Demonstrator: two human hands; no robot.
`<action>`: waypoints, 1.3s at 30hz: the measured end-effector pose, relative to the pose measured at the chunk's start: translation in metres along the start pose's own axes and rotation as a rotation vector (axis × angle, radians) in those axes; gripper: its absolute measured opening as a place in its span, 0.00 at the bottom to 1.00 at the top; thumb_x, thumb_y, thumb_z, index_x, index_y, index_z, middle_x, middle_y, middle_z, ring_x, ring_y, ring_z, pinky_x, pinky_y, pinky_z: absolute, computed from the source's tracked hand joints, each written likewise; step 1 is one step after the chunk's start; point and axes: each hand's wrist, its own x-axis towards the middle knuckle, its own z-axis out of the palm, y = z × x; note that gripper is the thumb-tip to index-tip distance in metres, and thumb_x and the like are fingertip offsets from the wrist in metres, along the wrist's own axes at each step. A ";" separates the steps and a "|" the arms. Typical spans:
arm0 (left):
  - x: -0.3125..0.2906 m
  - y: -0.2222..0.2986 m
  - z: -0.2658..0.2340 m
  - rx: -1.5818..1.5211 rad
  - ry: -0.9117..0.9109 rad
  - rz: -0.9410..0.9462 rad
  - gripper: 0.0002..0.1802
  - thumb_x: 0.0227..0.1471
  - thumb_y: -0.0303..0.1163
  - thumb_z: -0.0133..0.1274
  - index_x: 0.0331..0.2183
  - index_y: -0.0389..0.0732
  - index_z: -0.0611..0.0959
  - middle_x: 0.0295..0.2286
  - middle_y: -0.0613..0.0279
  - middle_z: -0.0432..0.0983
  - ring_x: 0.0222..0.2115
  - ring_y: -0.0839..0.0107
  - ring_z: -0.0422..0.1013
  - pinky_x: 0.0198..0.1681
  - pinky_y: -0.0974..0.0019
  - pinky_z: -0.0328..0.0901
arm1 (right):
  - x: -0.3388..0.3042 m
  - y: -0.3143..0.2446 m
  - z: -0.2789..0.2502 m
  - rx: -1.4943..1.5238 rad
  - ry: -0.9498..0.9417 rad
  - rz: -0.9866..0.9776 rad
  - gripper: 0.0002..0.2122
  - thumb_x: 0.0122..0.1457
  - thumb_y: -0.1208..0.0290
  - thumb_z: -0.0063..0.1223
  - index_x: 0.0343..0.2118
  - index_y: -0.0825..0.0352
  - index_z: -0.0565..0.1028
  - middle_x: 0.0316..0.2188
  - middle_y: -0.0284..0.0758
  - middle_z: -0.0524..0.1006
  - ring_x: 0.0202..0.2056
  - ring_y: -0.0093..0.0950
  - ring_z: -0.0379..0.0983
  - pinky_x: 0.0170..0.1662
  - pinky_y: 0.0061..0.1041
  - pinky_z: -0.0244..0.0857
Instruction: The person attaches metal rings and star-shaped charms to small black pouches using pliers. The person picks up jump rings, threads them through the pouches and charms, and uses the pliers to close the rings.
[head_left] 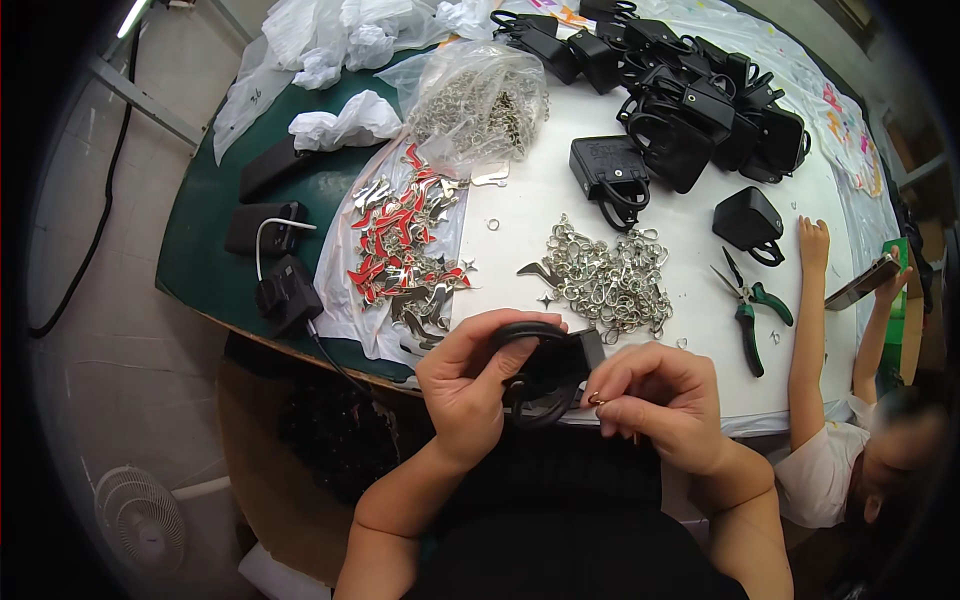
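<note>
Close to the table's near edge, my left hand (466, 388) is closed around a small black handbag (562, 362) by its looped handles. At the bag's right side, my right hand (662, 402) pinches a small metal ring (597, 399). Its fingers partly cover whatever hangs from the ring, so I cannot make that out. Just beyond the bag lies a heap of silver clasps (612, 285) with rings. To its left, red, black and silver shoe-shaped charms (405, 240) are spread on a plastic sheet.
Green-handled pliers (750, 310) lie open at right, below a single black bag (748, 222). Many black bags (690, 110) pile up at the back. A clear bag of chains (478, 100) and a power bank (262, 230) stand left. Another person's hand (814, 240) rests on the table; their other hand holds a phone (862, 282).
</note>
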 end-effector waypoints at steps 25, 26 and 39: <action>0.008 0.014 0.001 0.574 -0.225 0.256 0.14 0.45 0.22 0.66 0.37 0.35 0.85 0.26 0.56 0.82 0.24 0.69 0.78 0.27 0.72 0.69 | 0.022 0.021 -0.011 -0.629 0.126 -0.485 0.12 0.49 0.82 0.65 0.38 0.69 0.82 0.31 0.36 0.79 0.26 0.23 0.73 0.27 0.21 0.67; 0.010 0.014 0.001 0.575 -0.240 0.264 0.14 0.45 0.22 0.66 0.37 0.35 0.85 0.26 0.56 0.82 0.24 0.69 0.78 0.27 0.71 0.69 | 0.022 0.022 -0.012 -0.644 0.127 -0.509 0.12 0.49 0.82 0.66 0.38 0.69 0.82 0.31 0.37 0.78 0.26 0.24 0.72 0.27 0.21 0.66; 0.014 0.018 0.010 0.810 -0.302 0.585 0.20 0.41 0.24 0.68 0.40 0.32 0.84 0.22 0.56 0.79 0.20 0.64 0.75 0.23 0.67 0.69 | 0.017 0.026 -0.009 -0.632 0.203 -0.520 0.11 0.49 0.82 0.66 0.38 0.70 0.80 0.29 0.36 0.77 0.26 0.25 0.71 0.26 0.21 0.65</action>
